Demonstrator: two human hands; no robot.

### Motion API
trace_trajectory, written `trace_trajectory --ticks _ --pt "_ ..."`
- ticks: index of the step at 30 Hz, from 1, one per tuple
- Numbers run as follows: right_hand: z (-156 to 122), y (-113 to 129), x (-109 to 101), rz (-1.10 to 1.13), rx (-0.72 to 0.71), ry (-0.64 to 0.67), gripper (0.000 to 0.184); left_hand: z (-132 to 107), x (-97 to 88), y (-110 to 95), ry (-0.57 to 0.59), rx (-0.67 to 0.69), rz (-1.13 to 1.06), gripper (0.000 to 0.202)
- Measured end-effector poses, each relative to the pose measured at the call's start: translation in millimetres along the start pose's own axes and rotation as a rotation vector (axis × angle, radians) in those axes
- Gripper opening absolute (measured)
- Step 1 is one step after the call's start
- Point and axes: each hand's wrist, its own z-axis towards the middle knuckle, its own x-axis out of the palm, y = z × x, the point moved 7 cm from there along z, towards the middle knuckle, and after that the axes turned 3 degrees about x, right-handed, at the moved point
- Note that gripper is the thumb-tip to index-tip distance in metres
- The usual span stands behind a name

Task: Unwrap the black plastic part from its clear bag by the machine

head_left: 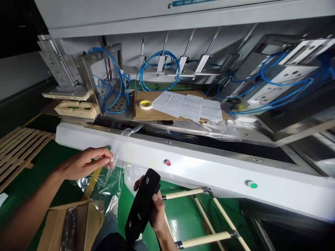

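Open brown cardboard box (pixel 92 221): stiff, creased walls, low down.
Left hand (pixel 86 163): fingertips pinched together on a thin clear plastic bag (pixel 111 183).
Bag: crinkled, glossy; probably very light, limp and slippery, best gripped by a bunched edge.
Long black round-ended piece (pixel 143 202): tilted near the smooth white ledge (pixel 209 167); looks matte, stiff, fairly light, easiest held across its narrow width.
Right hand (pixel 157 211): thumb and fingers clamped on the black piece's opposite long sides.
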Motion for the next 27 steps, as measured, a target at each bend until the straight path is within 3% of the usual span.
trace_trajectory --ticks 3,8,13,16,20,27 --pt "19 10 2 -0.05 -0.103 -0.067 0.064 34 -20.8 16 0.079 0.028 -0.048 0.03" --pt "51 12 -6 -0.268 -0.185 -0.241 0.064 106 -51.6 67 0.104 0.077 -0.017 0.033" --pt "83 5 -37 -0.6 -0.111 -0.503 0.058 178 -58.1 114 0.041 0.162 0.318 0.029" --pt "99 6 -43 -0.777 -0.114 -0.514 0.052 207 -50.5 135 -0.018 0.199 0.491 0.026" --pt "108 5 -46 -0.874 -0.161 -0.507 0.046 227 -41.2 158 -0.092 0.177 0.563 0.024" --pt "102 0 -53 -1.172 -0.353 -0.451 0.05 228 -51.2 176 -0.235 0.068 0.622 0.02"
